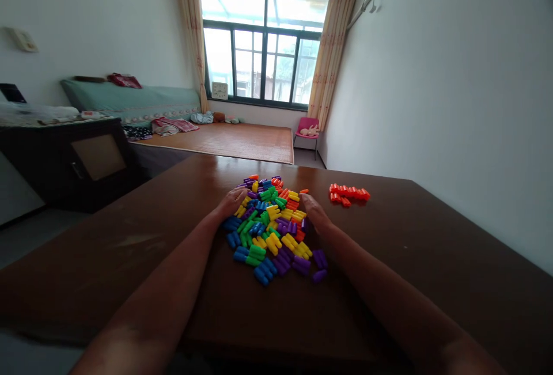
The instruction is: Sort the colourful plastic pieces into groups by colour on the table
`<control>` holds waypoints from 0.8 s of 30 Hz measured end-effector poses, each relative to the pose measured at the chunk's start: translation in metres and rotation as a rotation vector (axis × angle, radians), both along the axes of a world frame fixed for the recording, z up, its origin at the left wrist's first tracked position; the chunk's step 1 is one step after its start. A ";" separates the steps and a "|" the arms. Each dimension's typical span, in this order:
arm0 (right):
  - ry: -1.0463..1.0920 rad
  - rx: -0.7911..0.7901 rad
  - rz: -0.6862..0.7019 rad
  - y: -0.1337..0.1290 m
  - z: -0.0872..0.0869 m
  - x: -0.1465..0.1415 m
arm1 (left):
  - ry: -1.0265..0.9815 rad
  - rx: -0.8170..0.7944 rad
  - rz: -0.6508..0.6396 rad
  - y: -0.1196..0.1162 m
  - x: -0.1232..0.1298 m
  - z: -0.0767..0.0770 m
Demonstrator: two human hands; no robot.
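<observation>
Standing off to the left, beyond the brown surface (147, 237), is a dark cabinet (58, 159). Next to it a mat-topped bed (246, 139) stretches along behind the far edge, with clothes (175, 126) lying towards its left end and a square clock (219, 90) above it on the window ledge.

My left forearm reaches forward over the surface to my left grip (232, 203), which lies against the left flank of a heap of plastic blocks (272, 212). This grip is unclenched, its fingers extended along the pile with the palm turned inward; it looks to be cupping the edge, though the fingertips are too small and blurred for me to tell exactly which pieces they touch.

The heap sits between my two arms, loose and overlapping: blue blocks mostly at its left and near edge, green and yellow through the middle, orange towards the far right, purple at the near right. My right grip (314, 211) mirrors the other, loosely extended on the heap's right flank, clasping nothing that I can see. A single orange block (304, 191) lies by its fingertips.

Farther right, well apart from the heap, a group of orange blocks (351, 192) lies on the surface, mostly in a row.
</observation>
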State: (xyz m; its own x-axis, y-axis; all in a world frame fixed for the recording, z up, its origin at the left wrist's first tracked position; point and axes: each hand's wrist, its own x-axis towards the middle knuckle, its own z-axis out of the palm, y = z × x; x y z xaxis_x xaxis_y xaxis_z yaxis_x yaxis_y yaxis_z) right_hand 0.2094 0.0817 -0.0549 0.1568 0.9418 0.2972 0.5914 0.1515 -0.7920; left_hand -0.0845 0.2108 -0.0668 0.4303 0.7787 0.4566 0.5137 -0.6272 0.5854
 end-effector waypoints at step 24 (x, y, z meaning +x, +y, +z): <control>-0.108 -0.001 0.053 -0.031 -0.015 0.025 | 0.100 0.189 -0.108 -0.046 0.032 0.040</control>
State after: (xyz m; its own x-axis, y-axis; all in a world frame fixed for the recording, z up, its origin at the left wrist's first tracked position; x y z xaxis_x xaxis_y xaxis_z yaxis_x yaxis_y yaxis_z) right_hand 0.2347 0.0511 -0.0703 0.0742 0.9483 0.3087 0.6647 0.1837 -0.7242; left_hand -0.0522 0.1648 -0.0271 0.5569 0.6301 0.5411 0.4869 -0.7755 0.4020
